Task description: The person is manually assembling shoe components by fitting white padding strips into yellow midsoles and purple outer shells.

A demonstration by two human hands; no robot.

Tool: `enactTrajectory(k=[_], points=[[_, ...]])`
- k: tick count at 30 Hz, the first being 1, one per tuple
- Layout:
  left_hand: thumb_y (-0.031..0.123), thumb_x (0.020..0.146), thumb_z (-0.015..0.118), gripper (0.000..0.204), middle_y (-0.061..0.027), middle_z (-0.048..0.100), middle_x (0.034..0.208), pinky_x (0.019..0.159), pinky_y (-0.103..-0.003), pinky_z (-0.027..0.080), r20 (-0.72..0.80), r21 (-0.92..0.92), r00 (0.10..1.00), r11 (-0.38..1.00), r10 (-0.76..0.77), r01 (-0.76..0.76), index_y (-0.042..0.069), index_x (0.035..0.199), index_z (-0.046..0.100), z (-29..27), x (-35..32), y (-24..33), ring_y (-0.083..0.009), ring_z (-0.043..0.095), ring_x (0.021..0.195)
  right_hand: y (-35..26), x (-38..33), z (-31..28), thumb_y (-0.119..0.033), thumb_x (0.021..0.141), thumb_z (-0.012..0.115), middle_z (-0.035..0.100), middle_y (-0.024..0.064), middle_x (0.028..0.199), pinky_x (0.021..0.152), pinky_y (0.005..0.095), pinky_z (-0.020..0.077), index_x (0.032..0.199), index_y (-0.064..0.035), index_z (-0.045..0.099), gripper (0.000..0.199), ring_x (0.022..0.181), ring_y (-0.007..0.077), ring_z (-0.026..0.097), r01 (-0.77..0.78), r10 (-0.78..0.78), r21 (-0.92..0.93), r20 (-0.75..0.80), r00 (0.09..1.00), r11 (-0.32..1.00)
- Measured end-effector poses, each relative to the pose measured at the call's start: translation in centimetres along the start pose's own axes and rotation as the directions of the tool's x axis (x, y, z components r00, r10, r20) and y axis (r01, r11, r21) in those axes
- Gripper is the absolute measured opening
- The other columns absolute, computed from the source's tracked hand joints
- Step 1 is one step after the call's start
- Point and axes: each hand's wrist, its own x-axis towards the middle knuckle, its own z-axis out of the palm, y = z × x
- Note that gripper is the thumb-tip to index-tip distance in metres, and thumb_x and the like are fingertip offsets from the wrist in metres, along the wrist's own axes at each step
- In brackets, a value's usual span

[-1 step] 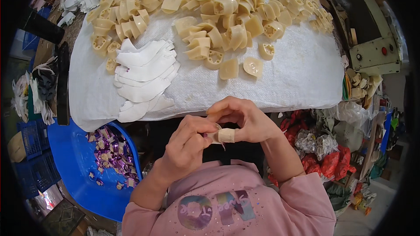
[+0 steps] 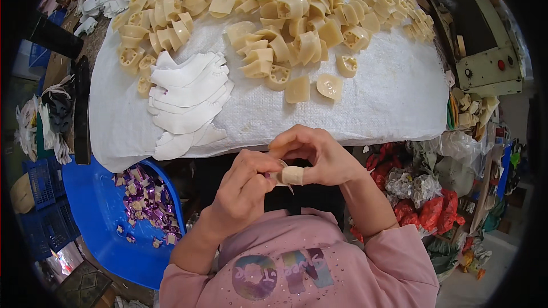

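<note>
In front of my chest, just off the table's near edge, my two hands meet. My left hand (image 2: 245,185) is closed, its thumb and fingers pinching a small pale piece (image 2: 278,178) with a bit of purple on it. My fingers cover most of this piece. My right hand (image 2: 319,157) curls round its other side, with a beige wrap (image 2: 293,175) on the thumb pressed against it. Beyond my hands lie beige plastic shoe heels (image 2: 308,45), many nested in rows. A fanned stack of white cut pieces (image 2: 188,94) rests at the table's near left.
White sheeting (image 2: 388,102) covers the table. At lower left, a blue basin (image 2: 97,217) holds purple-and-beige pieces (image 2: 148,202). Red plastic bags (image 2: 439,214) and crumpled wrapping lie to the right. A machine panel with a red button (image 2: 491,71) stands at the far right.
My right thumb with its wrap has shifted very slightly left against the held piece. Everything else looks the same.
</note>
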Motion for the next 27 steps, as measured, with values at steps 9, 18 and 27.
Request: enactTrajectory(k=[9, 18, 27], points=[[-0.007, 0.077, 0.067, 0.016, -0.0148, 0.062, 0.094, 0.07, -0.028, 0.049, -0.175, -0.31, 0.916, 0.903, -0.362, 0.298, -0.002, 0.088, 0.056, 0.7, -0.3, -0.4, -0.0198, 0.06, 0.08, 2.0, 0.8, 1.0, -0.016, 0.093, 0.056, 0.064, 0.0094, 0.092, 0.077, 0.0268, 0.0489, 0.127, -0.0024, 0.047, 0.037, 0.083, 0.0139, 0.06, 0.167, -0.171, -0.034, -0.228, 0.959, 0.985], [-0.002, 0.083, 0.066, 0.01, -0.0132, 0.064, 0.099, 0.072, -0.023, 0.05, -0.135, -0.575, 0.781, 0.69, -0.61, 0.44, -0.005, 0.089, 0.059, 1.0, 0.3, 0.4, -0.0115, 0.06, 0.084, 1.5, 0.7, 2.0, -0.01, 0.086, 0.06, 0.052, 0.007, 0.102, 0.089, 0.0339, 0.0376, 0.098, -0.0074, 0.055, 0.014, 0.098, 0.0222, 0.046, 0.386, -0.559, -0.544, -0.194, 0.806, 0.745], [0.006, 0.083, 0.069, 0.011, -0.0156, 0.063, 0.099, 0.074, -0.027, 0.049, -0.094, -0.425, 0.783, 0.736, -0.614, 0.526, -0.002, 0.088, 0.062, 0.8, 0.0, 1.1, -0.015, 0.059, 0.087, 0.7, 0.7, 2.3, -0.008, 0.08, 0.064, 0.054, 0.0063, 0.094, 0.085, 0.0343, 0.0361, 0.087, -0.0079, 0.055, 0.011, 0.095, 0.0242, 0.046, 0.356, -0.633, -0.736, -0.124, 0.764, 0.575]])
